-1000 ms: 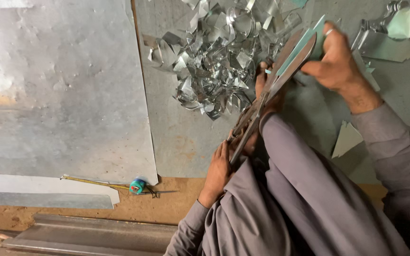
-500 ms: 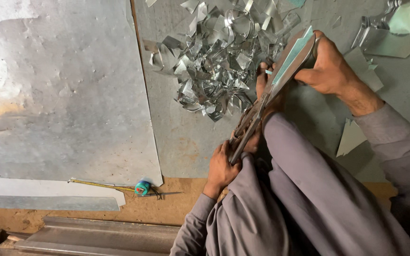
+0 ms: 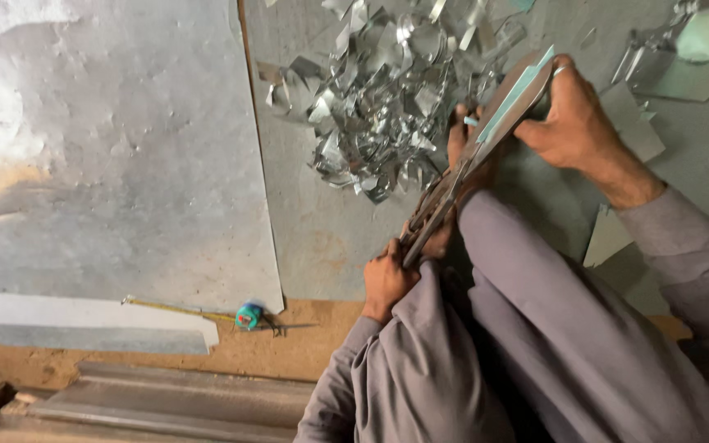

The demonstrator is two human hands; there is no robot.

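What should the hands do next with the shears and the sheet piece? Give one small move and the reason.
Probably close the shears a little further. The left hand grips their handles, the blades already bite the edge of the sheet piece, and the right hand holds that piece steady above the scrap pile.

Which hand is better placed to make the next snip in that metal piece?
Probably the left hand: it grips the snips, whose blades meet the metal piece. The right hand is busy holding that piece.
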